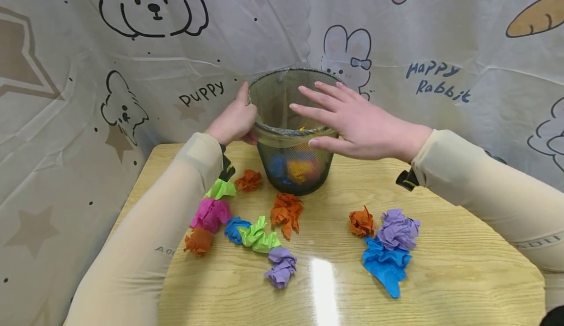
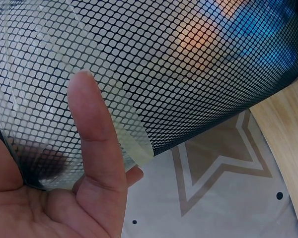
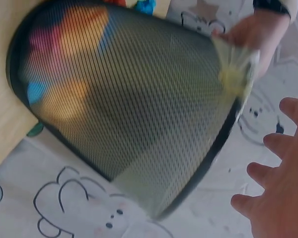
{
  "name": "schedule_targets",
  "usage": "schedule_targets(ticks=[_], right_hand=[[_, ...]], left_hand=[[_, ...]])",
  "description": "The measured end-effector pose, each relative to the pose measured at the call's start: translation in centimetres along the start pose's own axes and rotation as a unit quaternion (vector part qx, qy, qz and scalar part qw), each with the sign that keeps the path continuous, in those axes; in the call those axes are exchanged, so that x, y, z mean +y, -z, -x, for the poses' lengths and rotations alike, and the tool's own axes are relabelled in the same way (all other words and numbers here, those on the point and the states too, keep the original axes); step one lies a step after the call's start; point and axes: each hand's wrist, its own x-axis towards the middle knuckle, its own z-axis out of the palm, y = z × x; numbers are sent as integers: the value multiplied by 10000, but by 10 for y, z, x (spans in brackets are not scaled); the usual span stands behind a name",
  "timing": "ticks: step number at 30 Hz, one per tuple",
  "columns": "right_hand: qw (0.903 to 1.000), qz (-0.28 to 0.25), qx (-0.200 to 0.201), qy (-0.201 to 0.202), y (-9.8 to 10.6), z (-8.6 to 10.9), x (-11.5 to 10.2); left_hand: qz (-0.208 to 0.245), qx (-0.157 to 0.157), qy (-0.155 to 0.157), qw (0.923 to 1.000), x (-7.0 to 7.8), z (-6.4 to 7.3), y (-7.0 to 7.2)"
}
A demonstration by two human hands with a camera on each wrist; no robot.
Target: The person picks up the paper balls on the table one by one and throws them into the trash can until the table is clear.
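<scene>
A black mesh wastebasket (image 1: 274, 142) stands upright at the back of the table, with a thin yellowish bag liner (image 3: 233, 82) folded over its rim. Inside, blue, orange and pink crumpled papers (image 3: 84, 29) show through the mesh. My left hand (image 1: 235, 118) grips the left side of the rim; in the left wrist view one straight finger (image 2: 97, 129) lies along the outer mesh, and the thumb is partly hidden behind it. Over the right side of the rim, my right hand (image 1: 352, 120) is spread with straight fingers. The right wrist view shows these fingers apart from the basket.
Crumpled papers lie left of centre: magenta (image 1: 211, 214), orange (image 1: 286, 213), light green (image 1: 260, 236) and purple (image 1: 281, 266) among them. To the right sit an orange (image 1: 362, 221), a purple (image 1: 398, 229) and a blue one (image 1: 385, 262). A printed curtain (image 1: 264, 22) hangs behind the table.
</scene>
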Motion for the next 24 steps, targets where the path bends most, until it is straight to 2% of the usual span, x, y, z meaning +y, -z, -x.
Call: schedule_targets(ticks=[7,13,17,24], right_hand=[[9984,-44,133,549,-10,21,-24],[9962,-186,61,850,-21,42,-39],[9961,-336,-208,786,-31,57,-46],[9954,-565,-675,377,-56,78,-47]], left_hand=[[14,-25,87,10000,1,-1,0],[-36,-22,91,9999,0,-1,-1],[-66,-22,101,9999,1,-1,0],[-39,-19,112,9999,2,0,1]])
